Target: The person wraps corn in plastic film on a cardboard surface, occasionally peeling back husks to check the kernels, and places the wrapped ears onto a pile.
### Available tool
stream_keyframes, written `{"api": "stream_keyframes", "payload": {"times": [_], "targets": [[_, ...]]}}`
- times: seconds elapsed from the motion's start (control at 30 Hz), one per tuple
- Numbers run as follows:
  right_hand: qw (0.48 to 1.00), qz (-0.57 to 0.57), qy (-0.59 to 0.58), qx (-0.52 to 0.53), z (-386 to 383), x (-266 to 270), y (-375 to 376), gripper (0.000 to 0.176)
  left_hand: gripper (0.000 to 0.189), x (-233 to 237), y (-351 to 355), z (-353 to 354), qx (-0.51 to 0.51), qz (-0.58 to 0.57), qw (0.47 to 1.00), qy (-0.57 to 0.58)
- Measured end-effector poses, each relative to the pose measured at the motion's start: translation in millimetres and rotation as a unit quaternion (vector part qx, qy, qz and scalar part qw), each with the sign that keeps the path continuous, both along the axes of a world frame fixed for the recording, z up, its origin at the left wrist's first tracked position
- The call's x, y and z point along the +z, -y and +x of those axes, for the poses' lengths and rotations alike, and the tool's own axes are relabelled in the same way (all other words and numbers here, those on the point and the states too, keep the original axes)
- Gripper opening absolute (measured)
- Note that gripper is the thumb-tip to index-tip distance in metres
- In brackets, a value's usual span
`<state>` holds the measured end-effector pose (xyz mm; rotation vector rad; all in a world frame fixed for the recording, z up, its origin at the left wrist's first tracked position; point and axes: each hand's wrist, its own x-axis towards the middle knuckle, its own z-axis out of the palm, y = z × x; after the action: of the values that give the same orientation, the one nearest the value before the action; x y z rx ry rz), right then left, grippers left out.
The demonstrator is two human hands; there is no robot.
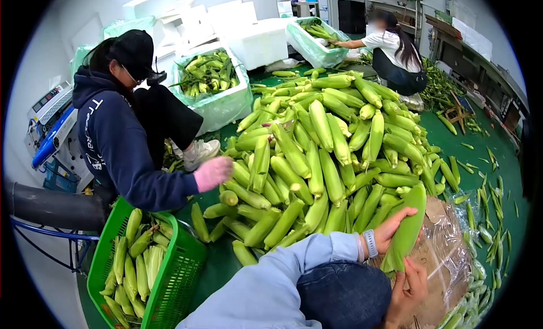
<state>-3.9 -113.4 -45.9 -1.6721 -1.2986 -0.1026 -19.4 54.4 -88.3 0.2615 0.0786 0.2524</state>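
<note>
A green ear of corn point(412, 220), in its husk, is held at a slant above a flattened cardboard box. My left hand point(390, 231), with a watch on its wrist, is wrapped round the ear's middle. At its lower end, the fingers of my right hand point(412, 286) pinch the leafy husk. Just beyond my hands rises a big heap of husked corn ears point(317, 159). Beneath the ear lies the cardboard point(447, 238), covered in clear plastic film.
A green crate point(184, 261) of corn stands at lower left. Beside it sits a co-worker point(127, 125) with a pink glove. Another person point(399, 54) crouches at the back near lined white boxes point(240, 97). Husk scraps and wrapped ears point(481, 272) litter the right-hand floor.
</note>
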Motion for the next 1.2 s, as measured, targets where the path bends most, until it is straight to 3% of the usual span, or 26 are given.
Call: {"api": "stream_keyframes", "payload": {"times": [0.1,0.33,0.4,0.57,0.8,0.97,1.03,1.1,1.2], "targets": [[0.997,-0.016,-0.067,-0.016,0,2,7,0.015,0.036,-2,5,3,-0.023,-0.020,0.999,-0.016],[0.996,0.025,-0.082,-0.008,12,-11,23,0.014,0.035,-7,21,15,-0.046,0.043,0.997,-0.051],[0.985,0.029,-0.170,-0.003,20,-16,33,0.013,0.039,-10,31,22,-0.126,-0.002,0.990,-0.058],[0.979,-0.017,-0.201,0.027,30,-7,53,0.015,0.039,-14,49,23,-0.146,0.008,0.987,-0.072],[0.954,0.016,-0.294,0.061,36,2,57,0.016,0.037,0,59,17,-0.158,0.027,0.984,-0.078],[0.885,0.062,-0.446,0.117,50,-9,63,0.016,0.039,0,60,17,-0.182,0.016,0.981,-0.070],[0.832,0.046,-0.549,0.063,67,-20,74,0.016,0.042,4,63,12,-0.169,-0.010,0.981,-0.092],[0.826,0.065,-0.550,0.100,62,0,63,0.014,0.042,4,56,10,-0.255,-0.007,0.960,-0.114],[0.807,0.087,-0.579,0.082,75,3,63,0.011,0.045,18,60,15,-0.261,-0.024,0.958,-0.120]]}}
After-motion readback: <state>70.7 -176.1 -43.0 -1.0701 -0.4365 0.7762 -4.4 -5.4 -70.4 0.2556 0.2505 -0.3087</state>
